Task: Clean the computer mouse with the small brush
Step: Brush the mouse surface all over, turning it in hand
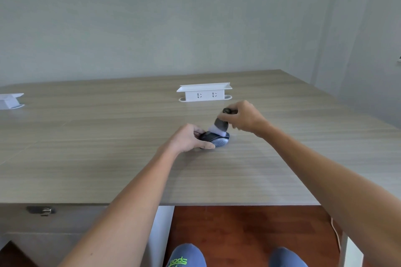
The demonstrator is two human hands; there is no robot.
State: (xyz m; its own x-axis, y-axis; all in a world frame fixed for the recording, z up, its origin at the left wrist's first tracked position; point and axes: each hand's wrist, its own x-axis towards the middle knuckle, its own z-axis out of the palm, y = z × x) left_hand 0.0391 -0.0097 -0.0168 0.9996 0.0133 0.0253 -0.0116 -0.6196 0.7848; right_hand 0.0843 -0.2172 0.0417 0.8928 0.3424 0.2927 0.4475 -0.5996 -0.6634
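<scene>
A dark computer mouse (219, 140) lies on the wooden desk (108, 136), a little right of centre. My left hand (188, 139) grips it from the left side, thumb along its near edge. My right hand (243, 117) holds a small dark-handled brush (221, 124) just above the mouse. The brush's pale bristles press on the top of the mouse, and its handle tilts up toward the right. Part of the mouse is hidden under my left fingers and the bristles.
A white socket box (204, 92) stands on the desk behind the hands. Another white box (10, 100) sits at the far left edge. The desk's front edge (217, 204) is near me, with a drawer lock (42, 210) below left and red-brown floor underneath.
</scene>
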